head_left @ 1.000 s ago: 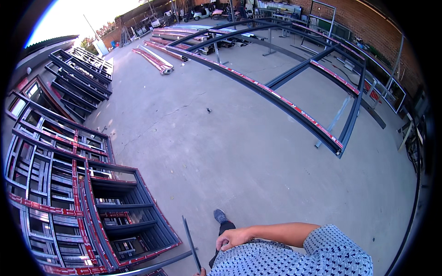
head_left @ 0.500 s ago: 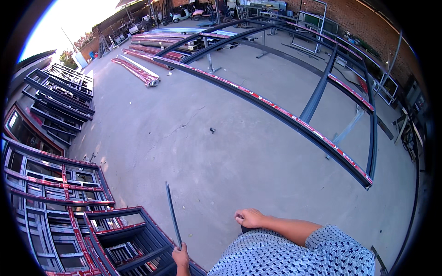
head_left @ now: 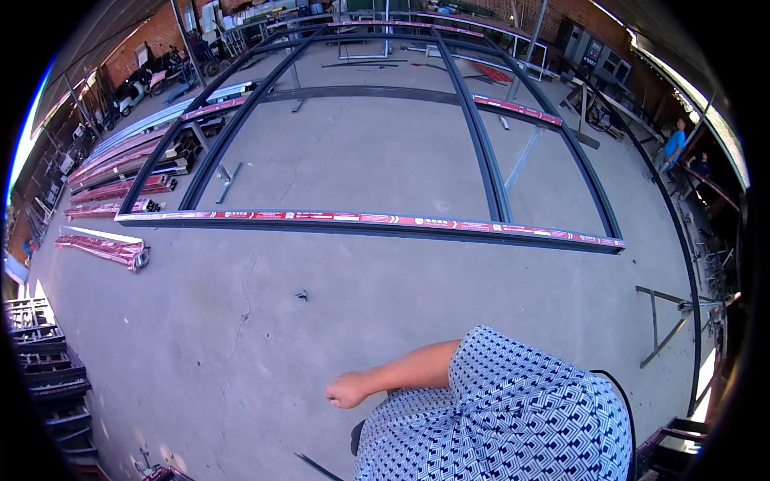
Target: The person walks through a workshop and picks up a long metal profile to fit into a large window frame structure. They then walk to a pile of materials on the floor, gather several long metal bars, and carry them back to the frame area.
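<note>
My right hand is held across in front of my patterned shirt, its fingers curled closed, with nothing showing in them. My left hand is out of view. At the lower edge the end of a thin dark strip shows, close to my body; whatever holds it is hidden. Ahead lies a large dark metal frame with crossbars and red-and-white protective film along its near bar, raised off the floor on stands. Neither hand touches it.
Film-wrapped profiles are stacked at left, and a shorter red bundle lies nearer. Dark frames pile up at the left rim. A small dark object sits on the concrete. A metal stand and a person in blue are at right.
My view has swung right, bringing the large frame squarely ahead. My left hand and most of the strip have left the picture. The right hand stays closed in front of me.
</note>
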Tool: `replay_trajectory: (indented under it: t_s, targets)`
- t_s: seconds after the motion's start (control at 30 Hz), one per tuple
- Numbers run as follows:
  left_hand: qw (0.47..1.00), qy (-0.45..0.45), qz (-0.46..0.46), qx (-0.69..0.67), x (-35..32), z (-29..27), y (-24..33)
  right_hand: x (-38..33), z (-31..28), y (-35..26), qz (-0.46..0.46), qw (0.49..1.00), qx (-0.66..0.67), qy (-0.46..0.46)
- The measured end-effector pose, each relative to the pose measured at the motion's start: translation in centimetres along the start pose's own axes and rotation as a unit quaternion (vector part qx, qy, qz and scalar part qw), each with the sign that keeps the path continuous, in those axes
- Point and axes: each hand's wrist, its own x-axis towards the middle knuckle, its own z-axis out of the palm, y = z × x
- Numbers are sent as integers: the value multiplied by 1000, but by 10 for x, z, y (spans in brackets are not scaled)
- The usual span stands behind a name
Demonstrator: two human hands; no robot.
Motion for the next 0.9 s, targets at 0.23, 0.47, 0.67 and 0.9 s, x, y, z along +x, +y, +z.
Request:
replay_trajectory:
  t_s: [0.23, 0.47, 0.67, 0.9]
  targets:
    - [1000, -17, 15, 4, 203, -33, 49, 209, -63, -49, -31, 995, 2, 92]
    - [999, 32, 11, 15, 434, -110, 48, 344, -44, -62, 99, 992, 49, 53]
    - [989, 88, 108, 55, 619, -212, 184, 462, -112, -155, 35, 995, 56, 77]
    - [985, 61, 157, 46, 720, -223, 321, 643, -209, -214, -205, 947, 19, 245]
